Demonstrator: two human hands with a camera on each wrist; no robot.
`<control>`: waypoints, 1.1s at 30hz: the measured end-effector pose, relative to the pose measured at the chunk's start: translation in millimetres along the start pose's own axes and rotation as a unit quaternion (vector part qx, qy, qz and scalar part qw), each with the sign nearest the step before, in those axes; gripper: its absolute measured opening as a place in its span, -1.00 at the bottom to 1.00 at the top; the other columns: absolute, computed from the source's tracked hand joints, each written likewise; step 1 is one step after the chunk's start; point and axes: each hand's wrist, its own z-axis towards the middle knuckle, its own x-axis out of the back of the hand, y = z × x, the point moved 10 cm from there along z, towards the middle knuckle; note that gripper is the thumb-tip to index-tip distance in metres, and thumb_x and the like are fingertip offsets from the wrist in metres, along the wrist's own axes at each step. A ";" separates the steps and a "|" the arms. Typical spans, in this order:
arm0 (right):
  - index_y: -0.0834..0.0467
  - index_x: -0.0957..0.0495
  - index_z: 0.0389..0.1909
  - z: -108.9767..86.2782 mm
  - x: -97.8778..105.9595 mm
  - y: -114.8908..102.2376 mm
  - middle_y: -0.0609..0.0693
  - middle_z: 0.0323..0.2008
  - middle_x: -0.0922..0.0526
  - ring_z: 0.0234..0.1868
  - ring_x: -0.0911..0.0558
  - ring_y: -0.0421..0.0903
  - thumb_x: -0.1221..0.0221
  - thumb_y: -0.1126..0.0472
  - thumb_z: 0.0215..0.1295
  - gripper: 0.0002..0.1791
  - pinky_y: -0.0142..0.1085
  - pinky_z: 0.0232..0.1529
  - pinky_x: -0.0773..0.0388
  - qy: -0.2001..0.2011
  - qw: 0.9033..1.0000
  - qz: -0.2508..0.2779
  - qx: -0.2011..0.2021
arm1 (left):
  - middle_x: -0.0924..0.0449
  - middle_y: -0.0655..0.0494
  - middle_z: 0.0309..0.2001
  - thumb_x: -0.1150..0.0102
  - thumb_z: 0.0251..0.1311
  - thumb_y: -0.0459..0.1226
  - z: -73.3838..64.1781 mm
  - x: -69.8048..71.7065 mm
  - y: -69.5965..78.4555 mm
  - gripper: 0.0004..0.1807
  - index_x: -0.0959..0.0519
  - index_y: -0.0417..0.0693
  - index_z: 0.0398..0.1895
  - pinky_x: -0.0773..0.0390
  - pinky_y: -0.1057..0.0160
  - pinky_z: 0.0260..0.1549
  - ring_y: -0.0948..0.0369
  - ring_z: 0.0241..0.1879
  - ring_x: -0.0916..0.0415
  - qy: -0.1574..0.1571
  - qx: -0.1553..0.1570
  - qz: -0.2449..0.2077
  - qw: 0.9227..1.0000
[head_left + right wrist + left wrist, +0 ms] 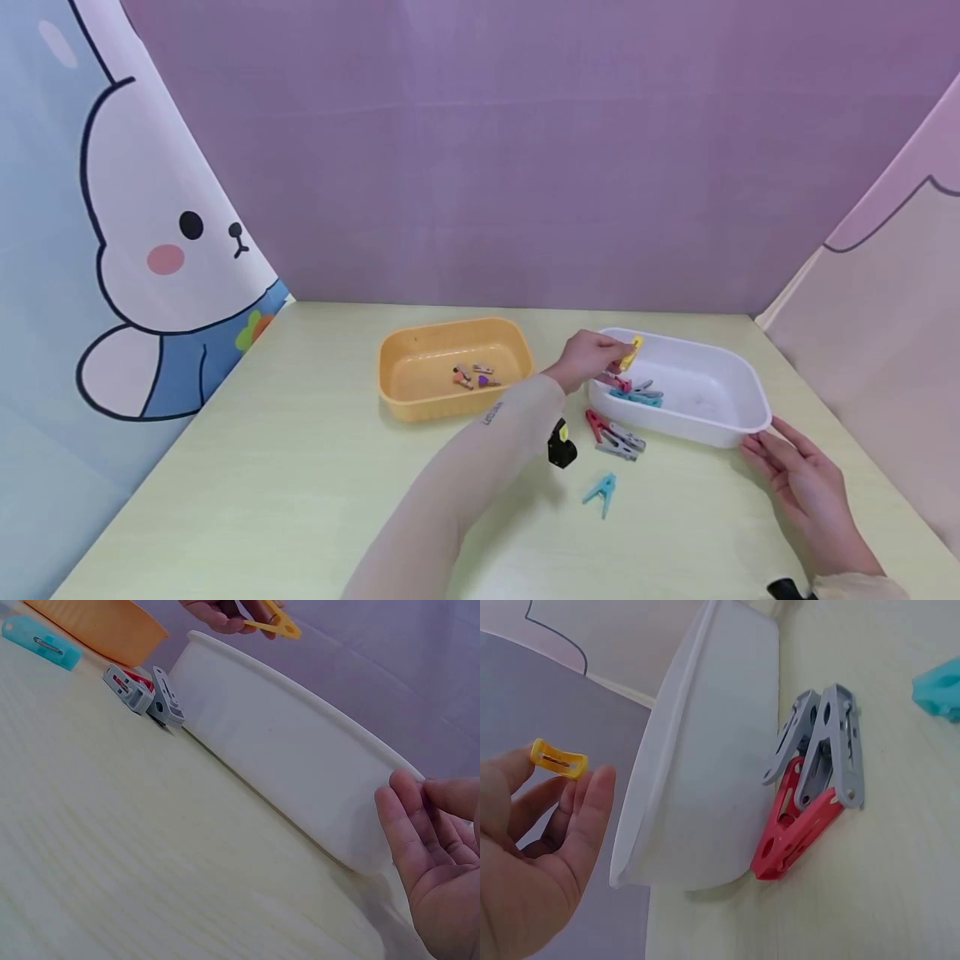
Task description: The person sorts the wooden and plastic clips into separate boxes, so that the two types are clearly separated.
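My left hand pinches a yellow clothespin between thumb and fingers, above the left end of a white plastic basin. Inside that basin lie a pink clothespin and several blue and grey ones. At the basin's near right corner, my right hand holds the rim, thumb at the top edge and fingers against the outer wall. On the table before the basin, a red clothespin touches grey clothespins.
A light blue clothespin lies alone nearer the front of the table. To the left stands an orange basin with several small wooden clips in it. A purple cloth backdrop rises behind the table.
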 end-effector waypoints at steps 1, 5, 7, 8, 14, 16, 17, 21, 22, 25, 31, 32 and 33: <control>0.33 -0.64 -0.06 0.0 0.3 -0.1 0.33 -0.25 -0.70 -0.20 -0.75 0.15 0.19 0.60 0.46 -0.59 -0.13 -0.08 -0.69 -0.001 1.000 -0.003 0.001 | -0.61 0.13 -0.45 -0.28 0.31 -0.11 1.0 0.6 0.8 -0.72 -0.75 -0.12 -0.15 -0.70 0.33 -0.43 0.20 -0.40 -0.59 0.003 -0.002 0.003 1.000; 0.32 -0.63 -0.05 2.8 3.8 1.2 0.34 -0.23 -0.70 -0.19 -0.75 0.15 0.19 0.60 0.46 -0.59 -0.14 -0.07 -0.69 -0.006 1.000 -0.005 0.001 | -0.64 0.08 -0.47 -0.34 0.27 -0.14 5.4 3.8 0.4 -0.77 -0.76 -0.13 -0.26 -0.71 0.30 -0.44 0.16 -0.41 -0.62 0.014 -0.003 0.003 1.000; 0.32 -0.63 -0.05 5.0 6.6 2.6 0.33 -0.23 -0.70 -0.18 -0.75 0.14 0.19 0.60 0.46 -0.60 -0.14 -0.06 -0.68 -0.007 1.000 -0.005 0.000 | -0.66 0.05 -0.46 -0.36 0.24 -0.16 8.2 5.9 -2.3 -0.79 -0.76 -0.13 -0.31 -0.71 0.29 -0.42 0.12 -0.38 -0.65 0.023 0.005 0.005 1.000; 0.32 -0.63 -0.05 6.1 8.0 3.2 0.33 -0.22 -0.70 -0.18 -0.75 0.14 0.18 0.59 0.46 -0.60 -0.14 -0.06 -0.68 -0.007 1.000 -0.005 0.000 | -0.66 0.04 -0.45 -0.38 0.23 -0.16 9.6 7.2 -4.4 -0.80 -0.76 -0.13 -0.32 -0.72 0.28 -0.42 0.12 -0.38 -0.65 0.028 0.014 0.008 0.999; 0.31 -0.63 -0.04 11.2 14.4 7.4 0.33 -0.22 -0.71 -0.18 -0.75 0.14 0.17 0.59 0.47 -0.61 -0.15 -0.06 -0.68 -0.005 1.000 -0.004 -0.001 | -0.66 0.04 -0.41 -0.42 0.16 -0.22 20.9 11.2 -20.4 -0.83 -0.70 -0.15 -0.41 -0.73 0.24 -0.40 0.18 -0.46 -0.64 0.052 0.074 0.026 0.996; 0.31 -0.63 -0.04 12.8 16.3 8.8 0.33 -0.22 -0.71 -0.18 -0.75 0.14 0.17 0.59 0.47 -0.60 -0.15 -0.06 -0.68 -0.004 1.000 -0.004 -0.002 | -0.65 0.05 -0.44 -0.43 0.15 -0.21 25.1 11.2 -24.5 -0.82 -0.68 -0.15 -0.44 -0.73 0.23 -0.41 0.16 -0.47 -0.64 0.055 0.081 0.030 0.995; 0.31 -0.63 -0.04 13.6 17.4 9.6 0.33 -0.22 -0.71 -0.18 -0.75 0.13 0.17 0.59 0.47 -0.60 -0.15 -0.06 -0.68 -0.004 1.000 -0.004 -0.003 | -0.64 0.05 -0.46 -0.43 0.14 -0.21 27.1 11.1 -26.1 -0.81 -0.68 -0.15 -0.45 -0.73 0.23 -0.42 0.15 -0.48 -0.65 0.057 0.082 0.031 0.995; 0.31 -0.63 -0.04 11.9 14.9 8.4 0.33 -0.23 -0.71 -0.18 -0.75 0.14 0.18 0.59 0.47 -0.60 -0.15 -0.06 -0.68 -0.004 1.000 -0.003 -0.001 | -0.62 0.07 -0.50 -0.47 0.12 -0.13 27.7 12.4 -27.2 -0.77 -0.70 -0.12 -0.41 -0.72 0.26 -0.44 0.15 -0.51 -0.65 0.064 0.079 0.033 0.994; 0.31 -0.63 -0.04 11.0 13.8 8.0 0.33 -0.22 -0.70 -0.18 -0.75 0.14 0.18 0.59 0.47 -0.60 -0.14 -0.06 -0.68 -0.005 1.000 -0.003 -0.001 | -0.62 0.07 -0.50 -0.48 0.10 -0.12 27.1 13.0 -26.8 -0.75 -0.70 -0.13 -0.39 -0.72 0.27 -0.45 0.14 -0.50 -0.66 0.065 0.076 0.028 0.995; 0.31 -0.63 -0.03 8.1 10.0 6.6 0.33 -0.22 -0.70 -0.17 -0.74 0.15 0.18 0.59 0.47 -0.60 -0.14 -0.05 -0.68 -0.008 1.000 -0.003 -0.001 | -0.61 0.08 -0.49 -0.49 0.07 -0.05 23.7 14.8 -25.3 -0.65 -0.70 -0.15 -0.29 -0.72 0.26 -0.42 0.14 -0.47 -0.68 0.068 0.069 0.016 0.995; 0.33 -0.63 -0.02 2.4 3.7 2.4 0.34 -0.21 -0.70 -0.17 -0.74 0.15 0.20 0.59 0.47 -0.59 -0.13 -0.05 -0.68 -0.011 1.000 -0.004 0.000 | -0.66 0.06 -0.38 -0.45 0.13 -0.06 13.2 12.5 -19.4 -0.61 -0.68 -0.18 -0.17 -0.73 0.24 -0.33 0.16 -0.35 -0.68 0.044 0.050 -0.021 0.998; 0.33 -0.63 -0.02 1.6 3.0 1.6 0.34 -0.22 -0.70 -0.17 -0.74 0.15 0.19 0.59 0.47 -0.59 -0.13 -0.05 -0.68 -0.010 1.000 -0.005 0.000 | -0.67 0.07 -0.36 -0.44 0.15 -0.07 10.8 11.5 -18.1 -0.63 -0.69 -0.18 -0.16 -0.73 0.25 -0.33 0.16 -0.33 -0.68 0.038 0.046 -0.025 0.998; 0.33 -0.63 -0.03 0.6 2.2 0.9 0.34 -0.22 -0.70 -0.18 -0.74 0.15 0.19 0.59 0.47 -0.59 -0.13 -0.05 -0.68 -0.008 1.000 -0.006 0.001 | -0.67 0.09 -0.35 -0.43 0.17 -0.08 8.8 10.5 -17.2 -0.66 -0.69 -0.16 -0.17 -0.73 0.26 -0.31 0.17 -0.30 -0.67 0.031 0.042 -0.027 0.998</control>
